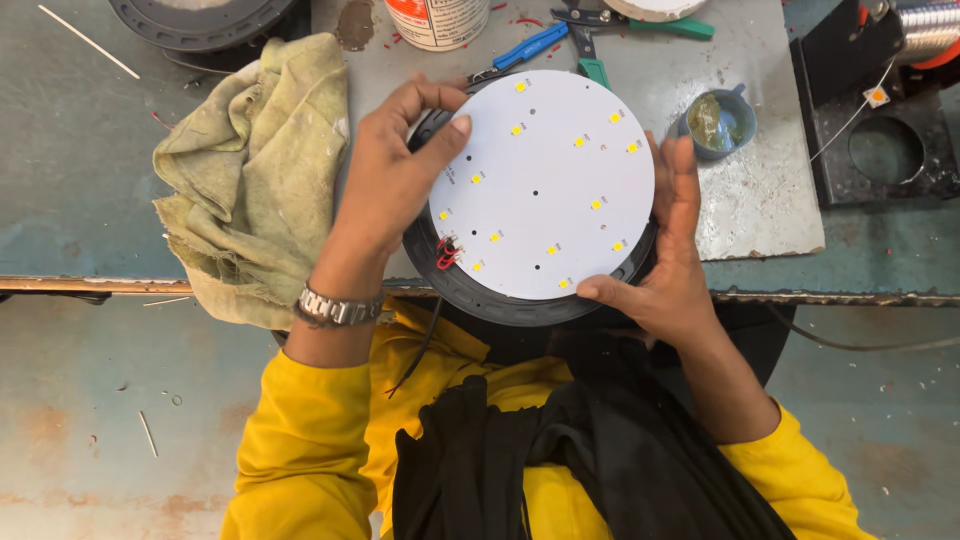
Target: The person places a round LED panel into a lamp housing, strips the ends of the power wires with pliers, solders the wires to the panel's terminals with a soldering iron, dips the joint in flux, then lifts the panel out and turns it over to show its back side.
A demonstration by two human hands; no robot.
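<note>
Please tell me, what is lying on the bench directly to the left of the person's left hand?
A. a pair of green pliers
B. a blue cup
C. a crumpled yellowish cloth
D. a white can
C: the crumpled yellowish cloth lies on the bench beside the left hand, which grips the edge of the round white board.

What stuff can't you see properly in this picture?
- Head view: the black housing is mostly hidden under the white round board.
- The left hand and right hand cover its sides.
- The top edge cuts off the pliers and white container.
</note>
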